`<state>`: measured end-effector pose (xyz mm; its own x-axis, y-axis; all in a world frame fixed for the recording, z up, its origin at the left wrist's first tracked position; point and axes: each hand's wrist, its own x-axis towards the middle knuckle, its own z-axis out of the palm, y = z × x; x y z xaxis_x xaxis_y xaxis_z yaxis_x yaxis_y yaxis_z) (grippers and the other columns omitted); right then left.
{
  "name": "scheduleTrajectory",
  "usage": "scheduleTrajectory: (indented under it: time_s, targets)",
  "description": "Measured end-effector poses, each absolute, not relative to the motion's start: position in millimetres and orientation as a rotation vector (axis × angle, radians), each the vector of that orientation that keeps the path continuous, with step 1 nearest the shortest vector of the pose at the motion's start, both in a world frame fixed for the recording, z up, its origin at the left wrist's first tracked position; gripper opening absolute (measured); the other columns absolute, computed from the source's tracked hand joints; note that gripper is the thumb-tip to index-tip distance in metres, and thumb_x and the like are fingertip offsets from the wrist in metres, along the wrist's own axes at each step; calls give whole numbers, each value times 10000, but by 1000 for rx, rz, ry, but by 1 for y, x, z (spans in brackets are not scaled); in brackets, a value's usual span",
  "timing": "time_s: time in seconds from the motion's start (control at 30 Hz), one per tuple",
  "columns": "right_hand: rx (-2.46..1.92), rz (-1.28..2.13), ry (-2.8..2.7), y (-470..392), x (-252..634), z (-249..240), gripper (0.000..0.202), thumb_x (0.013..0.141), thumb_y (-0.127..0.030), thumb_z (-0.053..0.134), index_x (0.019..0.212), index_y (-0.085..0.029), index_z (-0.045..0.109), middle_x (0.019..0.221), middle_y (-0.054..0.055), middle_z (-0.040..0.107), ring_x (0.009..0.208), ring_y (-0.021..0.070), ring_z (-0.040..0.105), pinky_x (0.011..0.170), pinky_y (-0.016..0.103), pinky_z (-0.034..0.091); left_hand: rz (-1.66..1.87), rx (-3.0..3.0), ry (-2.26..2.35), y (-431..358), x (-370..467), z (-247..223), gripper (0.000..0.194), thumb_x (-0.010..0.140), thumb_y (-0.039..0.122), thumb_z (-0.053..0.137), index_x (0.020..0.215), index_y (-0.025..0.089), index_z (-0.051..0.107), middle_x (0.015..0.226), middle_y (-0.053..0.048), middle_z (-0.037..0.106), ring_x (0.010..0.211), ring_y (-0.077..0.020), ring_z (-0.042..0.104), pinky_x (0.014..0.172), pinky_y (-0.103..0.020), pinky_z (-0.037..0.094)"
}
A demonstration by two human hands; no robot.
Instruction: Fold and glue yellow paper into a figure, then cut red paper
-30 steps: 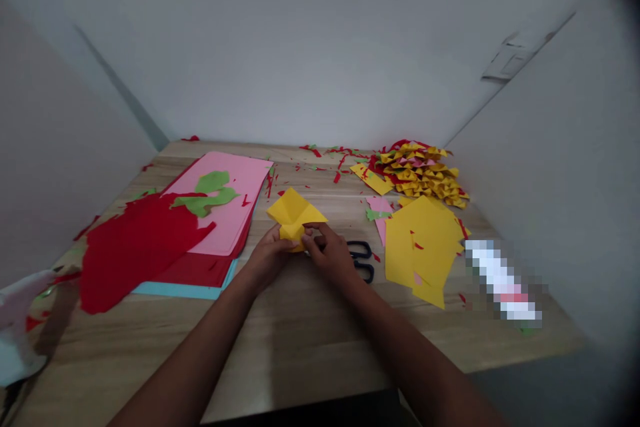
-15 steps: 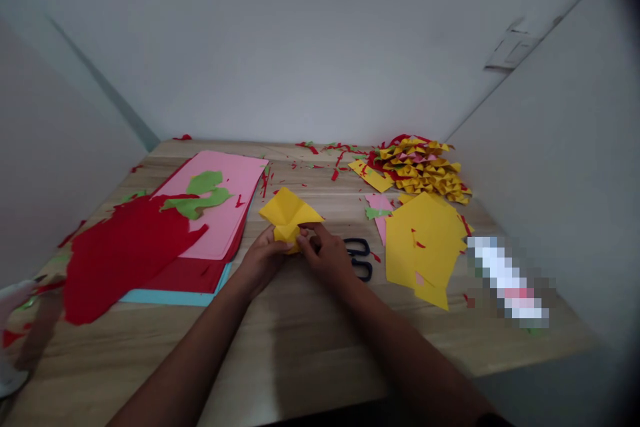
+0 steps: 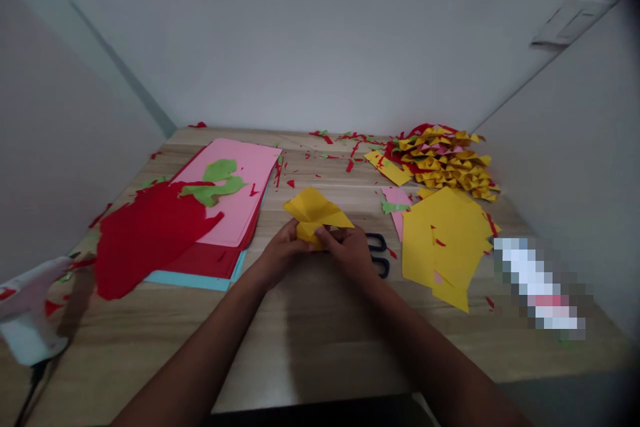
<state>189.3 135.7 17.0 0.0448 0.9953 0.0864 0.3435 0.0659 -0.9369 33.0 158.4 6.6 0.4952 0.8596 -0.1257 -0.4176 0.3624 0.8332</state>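
Observation:
Both hands hold a small folded piece of yellow paper (image 3: 316, 208) above the middle of the table. My left hand (image 3: 284, 248) grips its lower left edge, fingers closed around it. My right hand (image 3: 347, 248) pinches the lower right part, with the thumb pressed on the front; the other fingers are partly hidden behind the paper. Creases run across the paper, and its upper part flares out to two side points. Just right of my right hand lie scissors (image 3: 384, 267); only their dark handles show, the blades being hidden.
A red sheet (image 3: 145, 233) and green scraps (image 3: 220, 170) lie on stacked pink sheets (image 3: 250, 167) at left. A glue gun (image 3: 35, 320) with a cord stands at the left edge. Yellow sheets (image 3: 435, 253) lie at right, below a pile of folded yellow pieces (image 3: 450, 163). A blurred-out object (image 3: 540, 287) lies far right.
The view has shifted left, so things on the table appear farther right and more of the glue gun shows. My right thumb has moved onto the front of the folded yellow paper.

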Motion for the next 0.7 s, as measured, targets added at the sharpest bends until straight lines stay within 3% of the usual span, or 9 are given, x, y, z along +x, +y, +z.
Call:
scheduleTrajectory:
  time_s: [0.13, 0.23, 0.4, 0.47, 0.6, 0.7]
  targets:
    - [-1422, 1037, -1259, 137, 191, 24, 485, 779, -538, 607, 451, -219, 447, 407, -44, 401, 409, 92, 344, 439, 249, 296, 937, 839, 708, 160, 35, 9, 414, 697, 244, 778, 1092, 185, 669, 1027, -50, 695, 880, -182, 638, 700, -258, 501]
    - [-1408, 1111, -1170, 137, 192, 25, 458, 760, -557, 624, 486, -212, 496, 379, -39, 431, 370, 93, 368, 408, 243, 294, 1006, 841, 798, 163, 35, 11, 255, 727, 325, 787, 894, 174, 668, 889, -12, 668, 777, -139, 611, 646, -233, 500]
    - [-1299, 1248, -1077, 139, 191, 16, 380, 745, -549, 662, 791, -172, 668, 369, -80, 435, 322, 85, 336, 363, 224, 275, 1055, 868, 855, 165, 33, 9, 290, 686, 355, 833, 789, 163, 642, 812, 9, 654, 727, -116, 602, 642, -213, 492]
    - [-1297, 1248, -1048, 138, 189, 16, 375, 734, -550, 678, 782, -178, 669, 382, -75, 446, 333, 90, 357, 362, 225, 288, 1057, 864, 846, 165, 33, 9, 283, 680, 344, 839, 774, 161, 645, 793, 10, 655, 719, -113, 600, 650, -210, 484]
    - [-1290, 1163, -1032, 132, 187, 24, 344, 702, -531, 721, 750, -193, 681, 612, 19, 647, 587, 164, 599, 542, 269, 492, 1067, 891, 825, 164, 32, 11, 243, 674, 313, 839, 756, 161, 668, 767, 8, 665, 699, -111, 592, 674, -217, 466]
    - [-1299, 1173, -1005, 128, 185, 29, 391, 678, -543, 749, 816, -182, 695, 834, 73, 726, 751, 208, 665, 666, 314, 550, 1033, 964, 814, 163, 30, 13, 233, 673, 321, 835, 719, 153, 679, 708, 9, 646, 657, -111, 563, 650, -223, 440]
